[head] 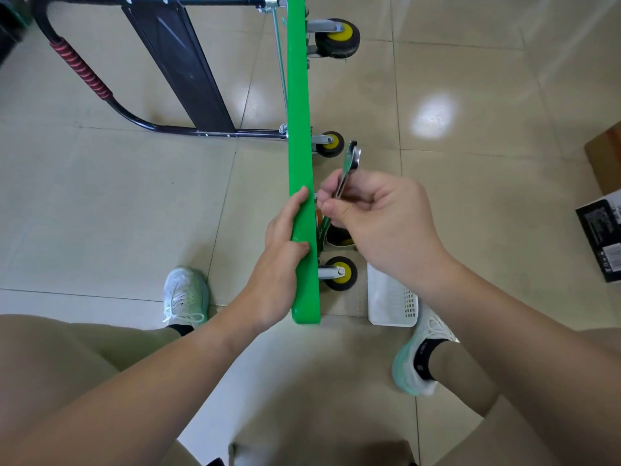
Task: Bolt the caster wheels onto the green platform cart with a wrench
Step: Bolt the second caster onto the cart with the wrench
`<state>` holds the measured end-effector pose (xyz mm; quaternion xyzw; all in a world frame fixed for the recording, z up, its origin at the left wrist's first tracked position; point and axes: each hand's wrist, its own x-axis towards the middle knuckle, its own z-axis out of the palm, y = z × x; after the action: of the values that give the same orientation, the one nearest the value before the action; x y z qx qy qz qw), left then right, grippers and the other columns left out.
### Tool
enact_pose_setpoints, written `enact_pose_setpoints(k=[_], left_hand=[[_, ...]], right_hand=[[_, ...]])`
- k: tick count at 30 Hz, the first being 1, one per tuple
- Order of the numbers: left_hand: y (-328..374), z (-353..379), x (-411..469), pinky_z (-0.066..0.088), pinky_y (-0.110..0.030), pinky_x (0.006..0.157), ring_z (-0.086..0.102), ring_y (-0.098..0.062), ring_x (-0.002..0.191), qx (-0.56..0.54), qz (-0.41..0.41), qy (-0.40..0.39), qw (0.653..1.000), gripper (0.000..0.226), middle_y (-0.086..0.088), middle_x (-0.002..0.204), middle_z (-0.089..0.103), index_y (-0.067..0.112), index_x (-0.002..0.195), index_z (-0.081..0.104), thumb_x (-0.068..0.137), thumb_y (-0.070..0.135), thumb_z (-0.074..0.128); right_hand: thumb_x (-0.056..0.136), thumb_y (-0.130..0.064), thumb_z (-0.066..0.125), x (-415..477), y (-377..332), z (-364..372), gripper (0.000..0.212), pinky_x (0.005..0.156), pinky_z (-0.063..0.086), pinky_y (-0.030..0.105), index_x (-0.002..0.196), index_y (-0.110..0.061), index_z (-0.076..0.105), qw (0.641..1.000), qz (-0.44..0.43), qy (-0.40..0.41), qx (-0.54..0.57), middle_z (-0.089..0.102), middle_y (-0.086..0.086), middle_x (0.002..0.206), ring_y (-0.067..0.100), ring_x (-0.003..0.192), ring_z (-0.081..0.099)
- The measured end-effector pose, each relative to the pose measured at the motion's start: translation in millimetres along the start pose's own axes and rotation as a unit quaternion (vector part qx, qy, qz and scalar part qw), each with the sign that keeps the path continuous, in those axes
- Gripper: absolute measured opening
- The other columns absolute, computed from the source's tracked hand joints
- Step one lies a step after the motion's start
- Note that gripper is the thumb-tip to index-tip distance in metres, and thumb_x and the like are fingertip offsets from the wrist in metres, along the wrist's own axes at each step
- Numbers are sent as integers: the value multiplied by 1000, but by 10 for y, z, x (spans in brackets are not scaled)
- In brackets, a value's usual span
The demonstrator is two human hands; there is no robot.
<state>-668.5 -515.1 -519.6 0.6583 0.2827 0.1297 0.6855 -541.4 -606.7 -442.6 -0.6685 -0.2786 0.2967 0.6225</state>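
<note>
The green platform cart (299, 112) stands on its side edge, running from the top of the view down to my knees. My left hand (280, 257) grips its upper rim near the close end. My right hand (376, 216) holds a silver wrench (349, 166) beside the cart's underside, the wrench head pointing up and away. Black casters with yellow hubs stick out to the right: one at the far end (337, 38), one in the middle (331, 144), one near me (341, 272). Another wheel (339, 237) is partly hidden under my right hand.
The folded black handle with a red grip (80, 70) lies on the tiled floor to the left. A white plastic basket (391, 301) sits by my right foot. A black box (601, 230) and a cardboard box (605, 156) are at the right edge.
</note>
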Motion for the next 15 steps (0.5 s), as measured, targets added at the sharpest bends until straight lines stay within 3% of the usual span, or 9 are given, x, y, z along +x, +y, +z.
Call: enact_pose_setpoints(k=[4,12,15], left_hand=[[-10,-8,13,36,-56,119,39,-17,146,5,-1,-11,1000,77,9,158,38,71,138,40,69,38,44],[0,-25,7,35,-54,120,36,-15,148,8,-4,-18,1000,76,12,159,36,73,137,40,70,39,45],[1,-31,5,36,-55,119,36,-17,147,11,-6,-24,1000,77,13,158,36,71,140,38,70,40,44]], right_hand=[[87,3,71,165,-29,-37,24,71,61,25,88,-20,70,999,46,5,-24,74,-5,80,12,80,73],[88,-1,72,322,-10,-37,20,74,62,33,88,-21,70,995,94,-5,-34,75,1,80,17,79,75],[87,0,72,266,-100,-68,17,71,62,28,87,-17,70,997,78,9,-13,75,6,82,20,82,75]])
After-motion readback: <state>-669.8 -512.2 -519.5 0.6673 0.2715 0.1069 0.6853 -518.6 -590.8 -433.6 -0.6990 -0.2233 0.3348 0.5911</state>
